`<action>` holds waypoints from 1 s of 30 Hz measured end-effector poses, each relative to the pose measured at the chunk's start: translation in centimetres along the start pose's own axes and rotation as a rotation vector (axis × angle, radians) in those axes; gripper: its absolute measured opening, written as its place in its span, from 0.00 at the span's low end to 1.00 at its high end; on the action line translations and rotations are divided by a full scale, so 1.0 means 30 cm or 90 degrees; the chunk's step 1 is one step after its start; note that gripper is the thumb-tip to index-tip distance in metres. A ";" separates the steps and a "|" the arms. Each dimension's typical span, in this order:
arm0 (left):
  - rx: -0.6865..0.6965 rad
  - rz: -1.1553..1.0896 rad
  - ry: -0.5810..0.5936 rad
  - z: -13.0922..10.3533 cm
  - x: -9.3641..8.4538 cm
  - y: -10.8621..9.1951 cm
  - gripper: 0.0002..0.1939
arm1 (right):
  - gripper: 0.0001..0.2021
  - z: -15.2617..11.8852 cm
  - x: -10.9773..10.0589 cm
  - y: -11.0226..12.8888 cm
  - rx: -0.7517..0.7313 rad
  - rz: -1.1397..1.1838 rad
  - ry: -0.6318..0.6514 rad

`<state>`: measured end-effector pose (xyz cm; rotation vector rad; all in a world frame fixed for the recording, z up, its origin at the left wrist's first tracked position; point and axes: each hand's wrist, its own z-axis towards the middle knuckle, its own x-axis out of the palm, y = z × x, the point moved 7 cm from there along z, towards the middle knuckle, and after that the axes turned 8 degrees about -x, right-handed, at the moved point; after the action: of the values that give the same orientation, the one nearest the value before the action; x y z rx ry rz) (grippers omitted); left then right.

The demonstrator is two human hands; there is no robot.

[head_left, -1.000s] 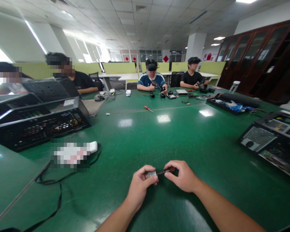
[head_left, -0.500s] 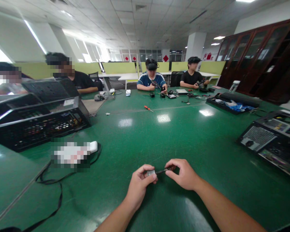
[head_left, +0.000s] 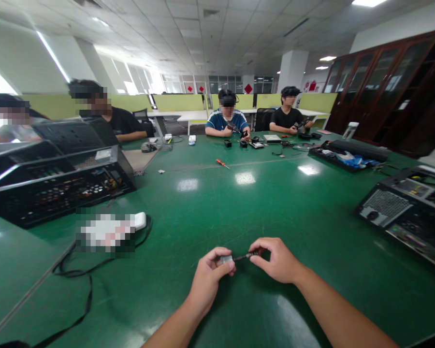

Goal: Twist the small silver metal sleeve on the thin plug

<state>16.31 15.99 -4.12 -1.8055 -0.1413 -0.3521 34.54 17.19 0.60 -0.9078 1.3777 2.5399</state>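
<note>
Left hand (head_left: pixel 206 279) pinches the silvery piece (head_left: pixel 226 259), right hand (head_left: pixel 280 261) the dark rod (head_left: pixel 242 257); probably light, stiff, best held by the ends

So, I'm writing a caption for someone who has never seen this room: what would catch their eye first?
Probably the broad green tabletop, with two bare hands, left and right, holding a small part near its front edge. Beyond them lies an orange screwdriver.
</note>
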 end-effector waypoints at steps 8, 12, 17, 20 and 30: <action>-0.002 0.000 0.003 0.003 0.003 0.002 0.15 | 0.04 -0.001 -0.010 0.005 -0.012 -0.015 0.006; -0.004 0.001 0.005 0.005 0.002 0.005 0.15 | 0.04 -0.003 -0.012 0.003 -0.019 -0.020 0.014; 0.001 0.000 0.005 0.005 0.003 0.003 0.15 | 0.05 -0.007 -0.019 -0.007 -0.031 -0.044 0.020; 0.000 -0.005 0.005 0.002 0.006 0.000 0.14 | 0.05 -0.006 -0.022 -0.008 -0.030 -0.052 0.023; 0.001 -0.006 0.014 0.005 0.004 0.005 0.15 | 0.05 -0.003 -0.056 -0.021 -0.016 -0.082 0.031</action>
<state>16.48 16.09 -4.26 -1.7987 -0.1356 -0.3782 36.18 17.78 1.03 -1.0334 1.2592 2.4595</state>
